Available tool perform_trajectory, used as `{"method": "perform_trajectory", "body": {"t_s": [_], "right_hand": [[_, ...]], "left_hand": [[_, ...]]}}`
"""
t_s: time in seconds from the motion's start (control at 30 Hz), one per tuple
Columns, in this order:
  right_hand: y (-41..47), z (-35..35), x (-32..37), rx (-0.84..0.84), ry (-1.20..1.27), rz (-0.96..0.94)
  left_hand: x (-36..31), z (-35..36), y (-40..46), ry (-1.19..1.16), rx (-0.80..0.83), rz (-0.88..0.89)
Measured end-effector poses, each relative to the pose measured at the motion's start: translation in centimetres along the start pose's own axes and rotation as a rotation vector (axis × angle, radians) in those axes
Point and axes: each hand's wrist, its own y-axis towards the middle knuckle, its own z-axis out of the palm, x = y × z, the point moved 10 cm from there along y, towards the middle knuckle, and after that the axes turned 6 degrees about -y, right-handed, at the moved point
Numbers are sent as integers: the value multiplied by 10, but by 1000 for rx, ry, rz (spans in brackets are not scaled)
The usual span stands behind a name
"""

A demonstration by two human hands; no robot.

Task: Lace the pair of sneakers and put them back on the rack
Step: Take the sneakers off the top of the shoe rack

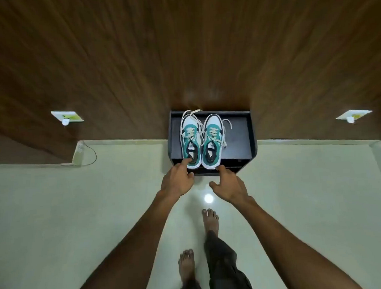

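A pair of teal-and-white sneakers (201, 141) sits side by side on top of a low dark rack (240, 139) against a wood-panelled wall (179, 44), toes to the wall, white laces (194, 116) trailing loose. The left hand (178, 180) reaches just below the left shoe, its forefinger touching the heel collar, other fingers curled. The right hand (228, 184), loosely spread and holding nothing, hovers at the rack's front edge beside the right shoe's heel. Both arms stretch forward over pale floor tiles (78, 218).

Our two arms reach out.
Our left hand (178, 180) pokes one finger forward; our right hand (229, 185) spreads loose beside it.
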Motion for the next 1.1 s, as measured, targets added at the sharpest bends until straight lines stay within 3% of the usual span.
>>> {"method": "perform_trajectory", "body": {"t_s": [0.3,0.47,0.73,1.1], "right_hand": [[150,40,-28,112,-114,40],[178,52,-32,123,-192,-1],[144,34,-23,-19,-221,-107],[13,69,-30,-219,-204,-125]], "left_hand": [[29,63,130,7,142,-222],[46,84,162,79,142,-274],[18,63,141,80,-131,-93],[51,87,21,40,-186,47]]}}
